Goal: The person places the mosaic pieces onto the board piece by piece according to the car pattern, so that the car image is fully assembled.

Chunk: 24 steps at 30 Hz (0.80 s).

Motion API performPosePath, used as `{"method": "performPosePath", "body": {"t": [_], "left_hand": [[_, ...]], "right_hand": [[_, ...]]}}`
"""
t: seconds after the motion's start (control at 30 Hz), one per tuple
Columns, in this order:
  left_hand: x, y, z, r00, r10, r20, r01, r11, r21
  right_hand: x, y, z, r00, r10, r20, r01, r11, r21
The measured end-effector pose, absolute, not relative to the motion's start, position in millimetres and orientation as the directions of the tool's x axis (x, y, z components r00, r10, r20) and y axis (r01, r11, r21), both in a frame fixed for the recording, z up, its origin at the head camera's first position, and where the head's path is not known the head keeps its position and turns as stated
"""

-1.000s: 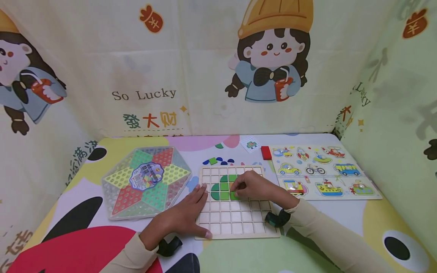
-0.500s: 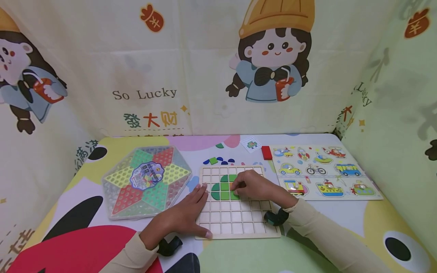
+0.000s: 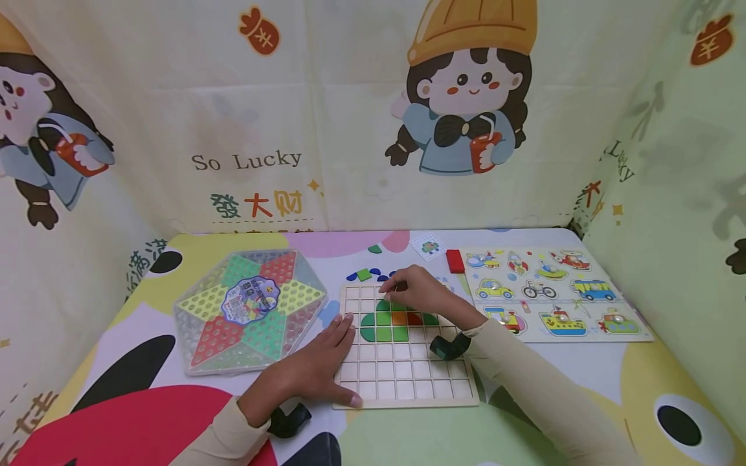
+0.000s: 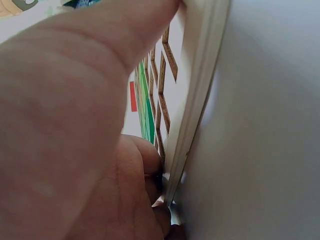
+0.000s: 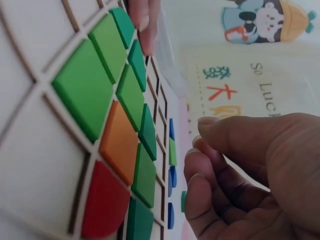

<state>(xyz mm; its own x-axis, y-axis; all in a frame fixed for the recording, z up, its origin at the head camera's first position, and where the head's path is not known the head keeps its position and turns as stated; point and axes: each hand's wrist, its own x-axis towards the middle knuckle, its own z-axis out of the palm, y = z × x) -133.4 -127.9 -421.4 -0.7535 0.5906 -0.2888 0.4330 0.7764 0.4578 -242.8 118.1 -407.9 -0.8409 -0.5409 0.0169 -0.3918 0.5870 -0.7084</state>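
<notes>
One gridded wooden board (image 3: 405, 372) on the bench (image 3: 419, 437), your left hand (image 3: 311, 369) relaxed along its left edge, your right hand (image 3: 422, 292) above its far side, fingers bent but released, vehicle puzzle (image 3: 550, 307) only in head view.

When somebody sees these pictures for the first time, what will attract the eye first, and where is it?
Probably the large printed girl in an orange hat, right of centre on the backdrop. Next, perhaps, the green pieces around an orange piece and a red piece in the grid board, between the hands. Left of it lies a hexagonal box with a colourful star.
</notes>
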Motion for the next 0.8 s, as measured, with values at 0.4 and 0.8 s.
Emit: {"method": "performPosePath", "body": {"t": [0.4, 0.8], "left_hand": [[-133.4, -129.0, -420.1, -0.751, 0.592, -0.292, 0.432, 0.776, 0.460], [-134.1, -129.5, -421.4, -0.745, 0.599, -0.294, 0.440, 0.772, 0.459]], "right_hand": [[-278.3, 94.3, -414.6, -0.892, -0.451, 0.032, -0.330, 0.600, -0.729], [-304.6, 82.6, -420.3, -0.874, -0.485, 0.037, -0.360, 0.594, -0.720]]}}
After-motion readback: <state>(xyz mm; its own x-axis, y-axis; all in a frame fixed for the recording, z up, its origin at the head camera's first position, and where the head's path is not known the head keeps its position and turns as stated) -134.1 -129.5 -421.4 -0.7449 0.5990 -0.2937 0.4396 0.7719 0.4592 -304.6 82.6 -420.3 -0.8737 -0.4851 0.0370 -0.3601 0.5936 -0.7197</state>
